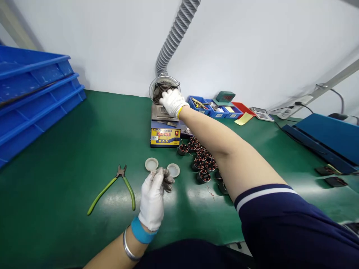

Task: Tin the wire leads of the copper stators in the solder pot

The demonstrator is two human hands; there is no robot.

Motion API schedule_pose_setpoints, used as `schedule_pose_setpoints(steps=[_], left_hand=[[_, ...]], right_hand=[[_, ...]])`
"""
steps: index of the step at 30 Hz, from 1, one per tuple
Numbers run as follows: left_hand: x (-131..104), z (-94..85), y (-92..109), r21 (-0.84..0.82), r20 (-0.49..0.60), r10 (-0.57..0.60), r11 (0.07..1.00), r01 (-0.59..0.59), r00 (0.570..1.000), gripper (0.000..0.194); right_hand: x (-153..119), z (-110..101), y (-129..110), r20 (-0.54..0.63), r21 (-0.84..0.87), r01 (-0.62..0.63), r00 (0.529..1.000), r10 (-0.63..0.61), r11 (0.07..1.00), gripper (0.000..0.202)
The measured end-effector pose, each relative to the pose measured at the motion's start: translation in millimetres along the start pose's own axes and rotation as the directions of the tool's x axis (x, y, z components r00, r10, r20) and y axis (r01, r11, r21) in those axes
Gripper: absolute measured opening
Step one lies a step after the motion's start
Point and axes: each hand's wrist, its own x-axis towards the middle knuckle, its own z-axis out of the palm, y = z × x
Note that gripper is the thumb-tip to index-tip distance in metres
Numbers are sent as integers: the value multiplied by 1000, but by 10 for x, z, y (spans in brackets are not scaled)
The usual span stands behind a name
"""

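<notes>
My right hand, in a white knit glove, reaches over the metal top of a yellow-and-blue solder pot with lit red digits. It is just in front of a small dark fan. Its fingers curl closed, and whatever they hold is hidden. Nearer to me, my left hand wears a white glove with dark, stained fingertips. Those fingers are pressed together, and I cannot make out anything in them. Two shallow white dishes, the left dish and the right dish, sit just beyond it.
Green-handled cutting pliers lie open at left. Several round copper-wound motor parts stand beneath my right arm. Blue stacked crates fill the left side. Small blue bins line the back, and a grey duct rises behind the fan.
</notes>
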Motion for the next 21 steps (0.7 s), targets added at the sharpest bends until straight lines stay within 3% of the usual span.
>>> schedule_pose_setpoints(steps=[3, 6, 8, 11, 15, 18, 21], left_hand=[[-41, 23, 26, -17, 2, -34, 999, 34, 999, 43], [-55, 40, 35, -26, -11, -53, 998, 53, 999, 46], [-48, 43, 33, -19, -8, -55, 998, 55, 998, 46], [-17, 36, 23, -10, 3, -43, 999, 43, 999, 44], [45, 20, 7, -25, -13, -29, 999, 28, 1000, 43], [72, 29, 12, -52, -16, -37, 998, 36, 999, 46], [59, 53, 39, -35, 11, -42, 999, 42, 999, 47]], right_hand=[[52, -121, 164, -6, -57, -108, 994, 108, 992, 33], [94, -191, 281, -11, 43, -211, 977, 212, 977, 41], [99, -175, 277, -12, 123, -264, 964, 267, 957, 53], [85, -105, 181, 4, 184, -301, 952, 305, 936, 43], [29, -136, 126, 0, 241, -313, 947, 323, 919, 44], [-128, -295, 186, -47, 296, -273, 953, 299, 915, 48], [-539, -397, 157, -82, 465, -255, 941, 328, 848, 48]])
